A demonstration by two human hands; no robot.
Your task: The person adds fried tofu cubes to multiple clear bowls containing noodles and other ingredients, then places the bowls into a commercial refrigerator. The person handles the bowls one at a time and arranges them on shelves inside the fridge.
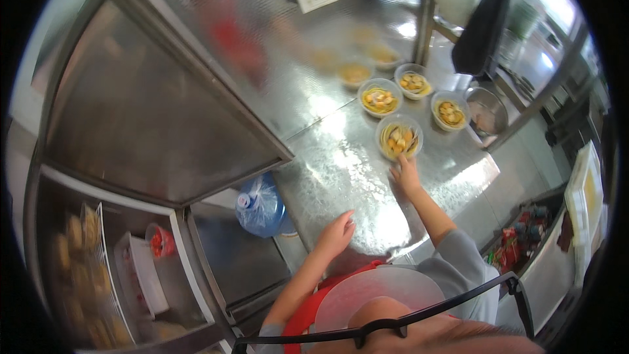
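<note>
My right hand point(407, 176) reaches over the steel worktop point(319, 191). Its fingertips are at the near rim of a clear plastic bowl point(399, 137) holding yellow noodle-like strands topped with pale and orange pieces. The thumb stays apart from that rim, so I see no grip. Three similar filled bowls stand just beyond: one to the left point(379, 98), one at the back point(413, 81) and one to the right point(450, 111). Lower left, my left hand point(336, 231) hovers at or just above the worktop, fingers loosely bent, holding nothing.
An opened steel door point(162, 103) juts in from the left, above a cabinet with packed food and a red tub point(160, 241). A blue water jug point(260, 206) stands beside the worktop. Right of the bowls sits a metal pot point(486, 110). A dark hanging object point(484, 24) is above.
</note>
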